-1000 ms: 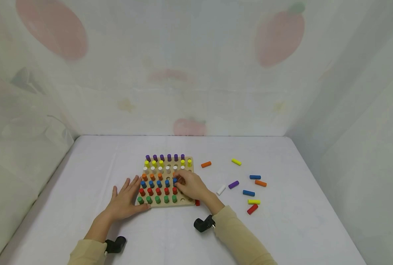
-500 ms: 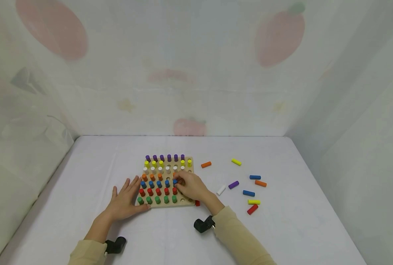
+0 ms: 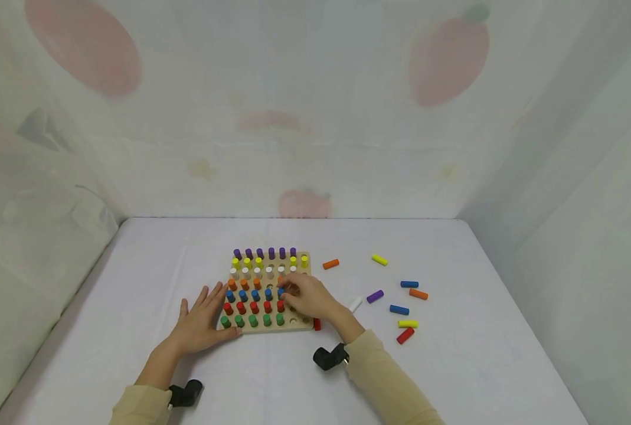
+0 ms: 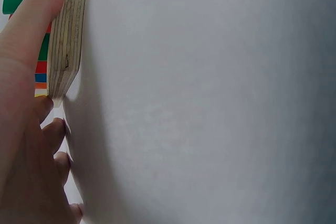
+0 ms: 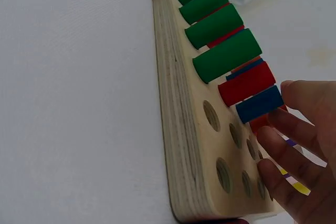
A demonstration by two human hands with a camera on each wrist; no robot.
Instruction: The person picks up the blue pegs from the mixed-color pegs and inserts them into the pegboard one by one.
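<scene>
A wooden pegboard (image 3: 288, 326) on the table holds rows of green, red, blue, orange, white, yellow and purple pegs. My left hand (image 3: 200, 323) rests at its left side, fingers spread, with the thumb on the front corner beside a green peg (image 4: 16, 1). Over the board's right part, my right hand (image 3: 310, 295) pinches the top of a blue peg (image 5: 260, 103) that stands in its hole. That peg is beside a red peg (image 5: 247, 83). Bare holes show under my curled fingers, and the hand hides part of the right columns.
Loose pegs lie to the right: an orange peg (image 3: 331, 264), a purple peg (image 3: 375, 296), a white peg (image 3: 356, 304) partly behind my wrist, and several blue, yellow, orange and red ones. A red peg (image 3: 317, 324) lies against the board's right edge.
My right wrist and forearm have shifted slightly to the right, covering part of the white loose peg. The fingertips stay at the blue peg, and my left hand has not moved.
</scene>
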